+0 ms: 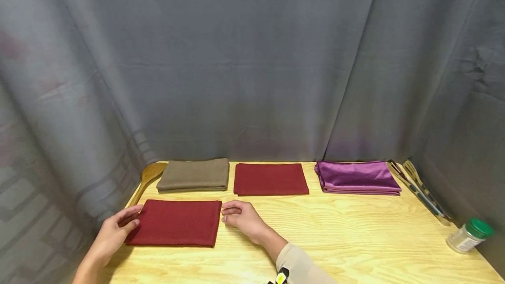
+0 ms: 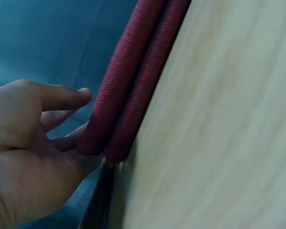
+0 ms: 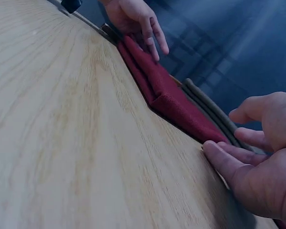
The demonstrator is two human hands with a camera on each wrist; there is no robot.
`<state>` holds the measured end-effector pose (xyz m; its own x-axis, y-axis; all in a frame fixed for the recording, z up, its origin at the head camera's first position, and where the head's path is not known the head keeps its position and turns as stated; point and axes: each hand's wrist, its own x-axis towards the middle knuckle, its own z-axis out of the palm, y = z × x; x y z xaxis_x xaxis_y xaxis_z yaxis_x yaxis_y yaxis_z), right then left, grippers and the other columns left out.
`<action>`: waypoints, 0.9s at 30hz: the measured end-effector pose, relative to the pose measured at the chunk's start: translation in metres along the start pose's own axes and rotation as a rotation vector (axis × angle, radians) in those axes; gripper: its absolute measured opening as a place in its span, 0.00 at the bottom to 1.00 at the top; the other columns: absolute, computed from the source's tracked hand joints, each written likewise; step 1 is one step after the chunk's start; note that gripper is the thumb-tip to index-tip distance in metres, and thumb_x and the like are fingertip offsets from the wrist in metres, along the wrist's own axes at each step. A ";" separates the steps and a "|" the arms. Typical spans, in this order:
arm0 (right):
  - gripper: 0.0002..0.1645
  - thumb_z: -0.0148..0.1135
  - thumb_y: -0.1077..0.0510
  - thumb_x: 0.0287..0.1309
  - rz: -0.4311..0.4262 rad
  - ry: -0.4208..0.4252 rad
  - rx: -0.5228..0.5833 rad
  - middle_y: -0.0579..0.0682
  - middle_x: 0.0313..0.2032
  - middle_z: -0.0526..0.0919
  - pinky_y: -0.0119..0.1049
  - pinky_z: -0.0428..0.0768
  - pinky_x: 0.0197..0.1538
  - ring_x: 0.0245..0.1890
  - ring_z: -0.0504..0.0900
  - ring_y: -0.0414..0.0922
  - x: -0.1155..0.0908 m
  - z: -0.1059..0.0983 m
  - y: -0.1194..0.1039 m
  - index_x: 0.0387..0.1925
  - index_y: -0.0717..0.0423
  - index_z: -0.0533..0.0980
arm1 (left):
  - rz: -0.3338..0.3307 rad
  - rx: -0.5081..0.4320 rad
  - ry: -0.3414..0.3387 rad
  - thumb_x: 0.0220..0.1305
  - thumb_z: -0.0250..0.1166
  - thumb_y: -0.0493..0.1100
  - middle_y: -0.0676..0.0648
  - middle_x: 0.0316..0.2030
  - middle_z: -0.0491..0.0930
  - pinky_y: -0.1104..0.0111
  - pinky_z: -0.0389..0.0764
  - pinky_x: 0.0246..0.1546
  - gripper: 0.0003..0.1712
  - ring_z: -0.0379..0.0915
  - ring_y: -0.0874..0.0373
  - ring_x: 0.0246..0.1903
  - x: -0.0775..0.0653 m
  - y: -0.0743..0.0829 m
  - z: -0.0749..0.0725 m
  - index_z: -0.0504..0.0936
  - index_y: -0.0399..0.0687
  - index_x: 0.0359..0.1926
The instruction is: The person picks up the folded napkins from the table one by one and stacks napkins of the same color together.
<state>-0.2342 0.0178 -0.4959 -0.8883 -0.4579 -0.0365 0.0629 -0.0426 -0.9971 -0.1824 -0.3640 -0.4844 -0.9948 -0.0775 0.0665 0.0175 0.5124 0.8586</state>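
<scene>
A folded dark red cloth (image 1: 175,223) lies flat at the left front of the table. My left hand (image 1: 113,234) is at its left edge, fingers loosely bent; in the left wrist view the same hand (image 2: 35,148) has its fingertips against the folded layers, the thumb lifted clear. Beside the cloth's right edge is my right hand (image 1: 245,221), its fingers relaxed and gripping nothing. The right wrist view has that hand (image 3: 262,152) close to the cloth's corner; whether it touches cannot be told.
Behind, in a row, lie a folded brown cloth (image 1: 194,175), another red cloth (image 1: 271,179) and a purple satin cloth (image 1: 358,178). A wooden spoon (image 1: 151,173) is at the left edge. Kitchen utensils (image 1: 420,192) and a green-lidded jar (image 1: 469,236) stand right. Grey curtains (image 1: 252,65) enclose the table.
</scene>
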 end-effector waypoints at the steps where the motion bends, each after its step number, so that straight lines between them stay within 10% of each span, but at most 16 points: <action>1: 0.24 0.62 0.70 0.63 0.000 0.001 0.002 0.69 0.54 0.82 0.39 0.86 0.53 0.50 0.87 0.50 0.000 0.001 0.000 0.60 0.71 0.75 | -0.014 0.018 -0.007 0.72 0.63 0.35 0.70 0.55 0.79 0.87 0.75 0.46 0.29 0.66 0.91 0.50 0.001 0.001 0.001 0.69 0.30 0.71; 5: 0.22 0.63 0.70 0.62 -0.001 -0.004 0.002 0.68 0.54 0.83 0.38 0.86 0.54 0.51 0.86 0.50 -0.002 0.006 0.000 0.58 0.71 0.76 | -0.066 0.084 -0.018 0.72 0.65 0.39 0.56 0.61 0.80 0.89 0.72 0.45 0.30 0.62 0.94 0.49 0.001 0.002 0.001 0.71 0.34 0.71; 12: 0.21 0.63 0.71 0.61 -0.016 0.012 -0.007 0.66 0.55 0.83 0.36 0.86 0.53 0.51 0.85 0.49 -0.001 0.009 0.001 0.57 0.71 0.78 | -0.068 0.070 0.004 0.71 0.66 0.40 0.77 0.50 0.75 0.90 0.70 0.45 0.30 0.60 0.94 0.48 0.004 -0.001 0.004 0.72 0.34 0.70; 20: 0.19 0.63 0.71 0.59 -0.024 0.000 -0.033 0.62 0.52 0.85 0.31 0.84 0.49 0.43 0.84 0.44 -0.001 0.012 0.003 0.54 0.67 0.81 | -0.091 0.095 -0.006 0.72 0.66 0.41 0.33 0.65 0.76 0.85 0.74 0.43 0.28 0.65 0.89 0.46 0.004 0.001 0.005 0.74 0.35 0.69; 27: 0.20 0.64 0.71 0.61 -0.026 -0.011 -0.069 0.59 0.56 0.85 0.28 0.81 0.48 0.51 0.84 0.48 -0.001 0.015 0.004 0.54 0.62 0.83 | -0.125 0.095 -0.053 0.72 0.66 0.49 0.33 0.69 0.70 0.80 0.70 0.45 0.28 0.62 0.86 0.47 0.002 0.005 0.007 0.77 0.41 0.68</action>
<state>-0.2258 0.0045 -0.4989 -0.8843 -0.4669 -0.0098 0.0077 0.0064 -0.9999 -0.1853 -0.3554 -0.4838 -0.9925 -0.1018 -0.0671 -0.1141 0.5801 0.8065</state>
